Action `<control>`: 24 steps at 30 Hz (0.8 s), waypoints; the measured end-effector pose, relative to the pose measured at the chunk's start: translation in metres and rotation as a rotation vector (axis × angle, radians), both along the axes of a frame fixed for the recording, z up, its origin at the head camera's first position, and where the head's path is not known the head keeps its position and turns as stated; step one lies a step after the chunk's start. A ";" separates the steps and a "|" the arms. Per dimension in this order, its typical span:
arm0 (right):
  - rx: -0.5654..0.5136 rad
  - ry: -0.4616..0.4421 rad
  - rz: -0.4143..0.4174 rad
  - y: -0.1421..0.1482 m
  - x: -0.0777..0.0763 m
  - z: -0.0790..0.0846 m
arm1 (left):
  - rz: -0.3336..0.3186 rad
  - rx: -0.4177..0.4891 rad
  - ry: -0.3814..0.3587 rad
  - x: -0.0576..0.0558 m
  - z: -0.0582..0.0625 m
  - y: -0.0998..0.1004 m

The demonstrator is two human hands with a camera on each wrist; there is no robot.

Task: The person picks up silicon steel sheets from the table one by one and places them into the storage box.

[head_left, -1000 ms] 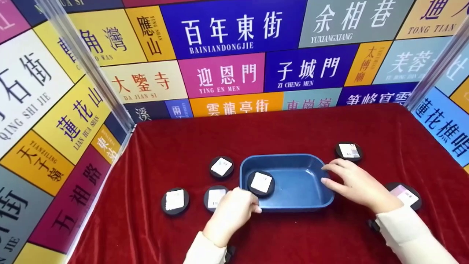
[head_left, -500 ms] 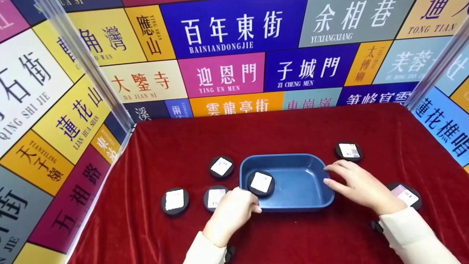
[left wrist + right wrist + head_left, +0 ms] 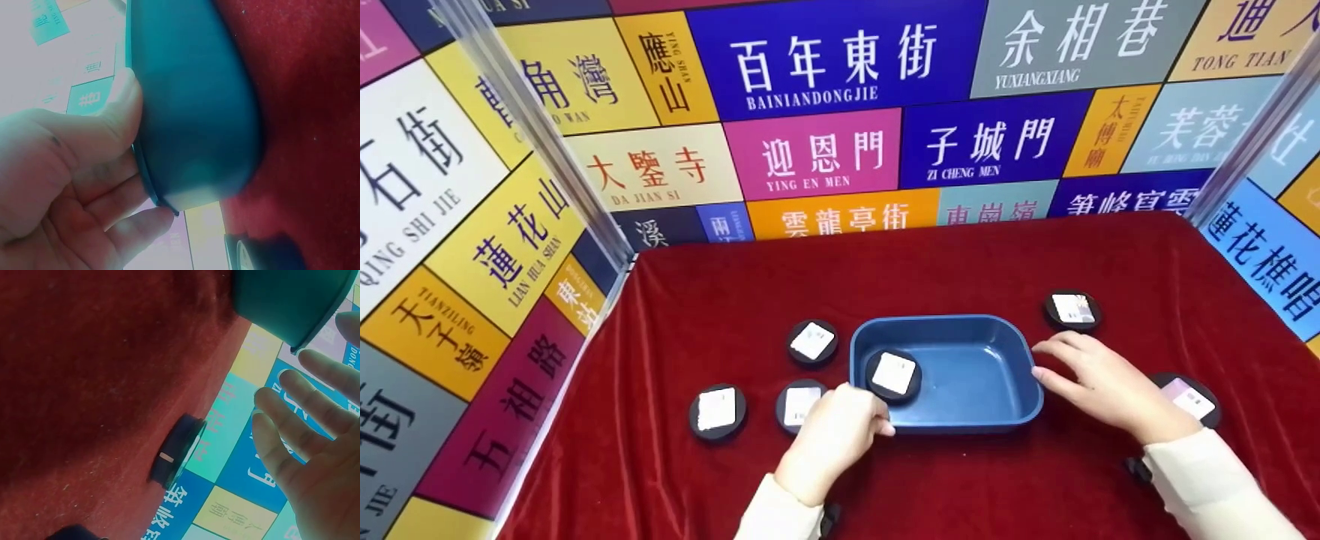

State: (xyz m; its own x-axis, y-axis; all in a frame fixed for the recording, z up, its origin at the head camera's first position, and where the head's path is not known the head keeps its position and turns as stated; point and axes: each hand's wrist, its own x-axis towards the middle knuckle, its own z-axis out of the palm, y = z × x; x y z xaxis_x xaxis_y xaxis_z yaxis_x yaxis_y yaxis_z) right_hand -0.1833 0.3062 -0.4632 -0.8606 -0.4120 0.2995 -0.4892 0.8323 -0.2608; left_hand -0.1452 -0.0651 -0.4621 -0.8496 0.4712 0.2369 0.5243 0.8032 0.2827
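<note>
A blue rectangular plastic box (image 3: 971,382) stands on the red cloth, and a round black disc with a white label (image 3: 895,373) lies in its left end. My left hand (image 3: 834,431) grips the box's rim at the near left corner; in the left wrist view its thumb (image 3: 126,104) lies against the rim, and the other fingers are partly hidden. To the right of the box, my right hand (image 3: 1099,386) holds nothing. Its fingers are spread and relaxed in the right wrist view, apart from the box wall (image 3: 289,309).
Left of the box lie three more labelled black discs, the upper one (image 3: 812,343), the far left one (image 3: 718,412) and one (image 3: 797,407) partly behind my left hand. Another disc (image 3: 1072,310) lies beyond my right hand; one more (image 3: 1192,401) is beside the right wrist.
My right hand has drawn a little to the right, away from the box's right rim. The left hand, box and discs stay where they were.
</note>
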 end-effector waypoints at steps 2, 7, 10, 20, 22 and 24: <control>0.000 -0.015 -0.007 0.001 0.001 -0.001 | -0.002 -0.002 -0.001 0.000 0.000 0.000; -0.009 -0.042 -0.023 0.003 0.002 -0.001 | -0.004 -0.004 -0.008 0.000 0.001 0.000; -0.008 -0.038 -0.028 0.004 0.003 -0.002 | -0.002 -0.006 -0.011 0.000 0.001 0.000; -0.008 0.056 -0.009 0.015 0.002 -0.008 | 0.000 -0.003 -0.006 0.000 0.001 0.000; -0.008 0.070 -0.011 0.018 0.002 -0.010 | -0.003 -0.004 -0.003 0.000 0.001 0.000; -0.011 0.075 -0.014 0.021 0.002 -0.011 | -0.004 -0.007 -0.004 0.000 0.001 -0.001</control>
